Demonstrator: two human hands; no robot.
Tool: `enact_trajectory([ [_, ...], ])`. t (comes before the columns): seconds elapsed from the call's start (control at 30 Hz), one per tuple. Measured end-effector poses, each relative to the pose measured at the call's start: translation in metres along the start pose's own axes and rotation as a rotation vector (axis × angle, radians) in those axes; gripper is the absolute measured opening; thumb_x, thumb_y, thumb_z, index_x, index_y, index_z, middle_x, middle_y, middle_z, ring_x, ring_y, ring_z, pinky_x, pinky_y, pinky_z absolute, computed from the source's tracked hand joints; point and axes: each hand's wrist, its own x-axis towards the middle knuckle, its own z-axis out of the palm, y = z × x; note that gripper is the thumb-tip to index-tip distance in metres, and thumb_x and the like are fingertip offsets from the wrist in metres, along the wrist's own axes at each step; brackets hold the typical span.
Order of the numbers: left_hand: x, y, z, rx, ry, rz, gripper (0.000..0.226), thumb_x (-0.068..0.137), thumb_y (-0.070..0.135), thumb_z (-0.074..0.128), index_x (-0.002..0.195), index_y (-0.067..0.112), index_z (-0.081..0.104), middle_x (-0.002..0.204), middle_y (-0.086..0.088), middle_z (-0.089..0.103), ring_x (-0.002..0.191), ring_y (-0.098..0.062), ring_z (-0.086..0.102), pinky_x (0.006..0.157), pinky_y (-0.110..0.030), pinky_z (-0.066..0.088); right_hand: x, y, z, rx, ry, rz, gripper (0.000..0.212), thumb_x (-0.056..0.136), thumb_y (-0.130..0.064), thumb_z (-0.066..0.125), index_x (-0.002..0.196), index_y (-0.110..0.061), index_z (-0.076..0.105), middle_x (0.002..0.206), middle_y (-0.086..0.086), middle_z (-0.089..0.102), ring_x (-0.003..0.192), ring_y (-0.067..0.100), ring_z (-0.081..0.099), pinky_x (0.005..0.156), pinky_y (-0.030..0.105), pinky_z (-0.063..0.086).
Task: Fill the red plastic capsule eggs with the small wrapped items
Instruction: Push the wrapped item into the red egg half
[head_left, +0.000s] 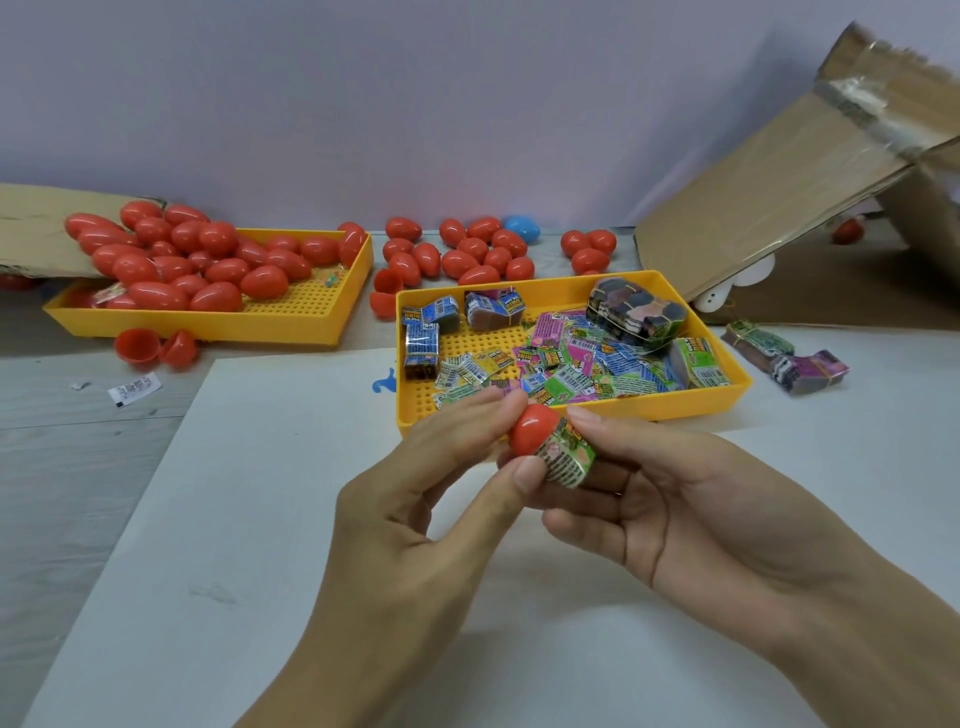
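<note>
Hands, two, bare, nearest the camera, raised over a white sheet (260, 519) on the table. Left hand (415, 499): fingers curled, thumb and fingertips pinching a red egg half (530, 428) from the left. Right hand (675, 499): fingers curled, forefinger on top, the rest below, gripping a small wrapped packet (566, 460) whose end sits in the mouth of the egg half. Packet wrapper: green and pink print with a barcode-like panel; wording too small to read.

Yellow tray, near (571, 413), just beyond the hands: loose packets (571, 364) in green, pink and blue, each with a barcode, plus banded bundles (636, 312). Blue bundles at the tray's left show a word that may read "DINO"; uncertain.

Yellow tray, far left (311, 325): heap of closed red eggs (197, 260), against a cardboard flap.

Table between and behind the trays: more closed red eggs (467, 254), one blue egg (521, 228), and open red halves (150, 345) in front of the left tray.

Right side: two banded bundles (784, 358) lying outside the tray; open cardboard box (779, 208), taped flap tilted up.

Left foreground: small white label (134, 388), print illegible.
</note>
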Motion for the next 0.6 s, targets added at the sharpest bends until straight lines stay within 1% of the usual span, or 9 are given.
enact_trajectory([
  [0.1,0.0016,0.0002,0.0011,-0.004,-0.026,0.01,0.032,0.081,0.025,0.072,0.113,0.022,0.076,0.12,-0.002,0.07,0.119,-0.024,0.064,0.095,-0.029,0.054,0.0001,0.0014,-0.0004,-0.036,-0.007,0.002,0.035,0.071,-0.025,0.073,0.098,-0.004,0.078,0.107,0.023,0.073,0.083,0.023,0.074,0.061,0.029,0.059],
  [0.2,-0.0001,0.0016,0.0043,-0.033,-0.002,0.044,0.032,0.081,0.02,0.072,0.112,0.013,0.073,0.115,-0.005,0.067,0.111,-0.024,0.067,0.088,-0.027,0.056,-0.0003,0.0012,0.0005,-0.068,-0.036,-0.045,0.022,0.08,-0.024,0.072,0.092,-0.007,0.08,0.098,0.016,0.075,0.081,0.019,0.073,0.063,0.027,0.059],
  [0.23,0.0,0.0024,0.0044,-0.036,0.004,0.05,0.033,0.081,0.019,0.072,0.114,0.012,0.072,0.115,-0.005,0.067,0.109,-0.024,0.067,0.087,-0.026,0.056,-0.0007,0.0006,0.0008,-0.062,-0.042,-0.053,0.021,0.081,-0.024,0.073,0.091,-0.007,0.08,0.098,0.016,0.075,0.082,0.019,0.073,0.063,0.026,0.059],
  [0.33,-0.0002,0.0029,0.0023,-0.022,-0.037,0.045,0.04,0.08,0.022,0.074,0.12,0.014,0.07,0.122,-0.006,0.066,0.117,-0.025,0.064,0.089,-0.027,0.056,-0.002,0.0002,0.0006,-0.084,-0.078,-0.058,0.03,0.081,-0.025,0.071,0.1,-0.002,0.077,0.107,0.022,0.073,0.098,0.028,0.073,0.071,0.027,0.059],
  [0.4,-0.0004,0.0023,0.0012,0.004,-0.068,0.03,0.042,0.08,0.024,0.075,0.122,0.02,0.071,0.128,-0.004,0.065,0.124,-0.025,0.06,0.094,-0.031,0.055,-0.0016,0.0019,0.0019,-0.109,-0.097,-0.068,0.028,0.088,-0.021,0.068,0.104,0.001,0.074,0.108,0.023,0.072,0.1,0.03,0.072,0.074,0.029,0.059],
  [0.43,-0.0003,0.0023,0.0013,0.023,-0.08,0.038,0.041,0.081,0.024,0.075,0.122,0.023,0.072,0.129,-0.003,0.065,0.125,-0.025,0.06,0.095,-0.034,0.055,-0.0013,0.003,0.0024,-0.117,-0.087,-0.07,0.029,0.087,-0.021,0.067,0.105,0.001,0.074,0.107,0.024,0.072,0.1,0.032,0.072,0.074,0.03,0.059],
  [0.5,0.0001,0.0023,0.0024,0.041,-0.076,0.066,0.039,0.081,0.023,0.075,0.12,0.025,0.071,0.124,-0.001,0.069,0.12,-0.025,0.063,0.094,-0.037,0.055,-0.0006,0.0041,0.0033,-0.141,-0.037,-0.076,0.036,0.082,-0.027,0.066,0.105,0.0,0.074,0.105,0.024,0.072,0.1,0.035,0.071,0.074,0.034,0.061],
  [0.53,0.0009,0.0027,0.002,0.029,-0.054,0.077,0.037,0.081,0.023,0.076,0.117,0.025,0.071,0.12,0.0,0.071,0.115,-0.024,0.066,0.092,-0.035,0.056,-0.0006,0.0038,0.0039,-0.16,0.0,-0.081,0.04,0.078,-0.031,0.067,0.105,-0.002,0.074,0.104,0.023,0.073,0.098,0.034,0.072,0.073,0.036,0.061],
  [0.6,0.0031,0.003,0.0,-0.02,0.008,0.094,0.033,0.078,0.021,0.078,0.11,0.024,0.07,0.112,-0.002,0.073,0.106,-0.024,0.07,0.087,-0.029,0.057,-0.0015,0.002,0.0048,-0.191,0.064,-0.095,0.043,0.073,-0.035,0.07,0.102,-0.004,0.075,0.097,0.019,0.075,0.086,0.028,0.074,0.064,0.034,0.061],
])
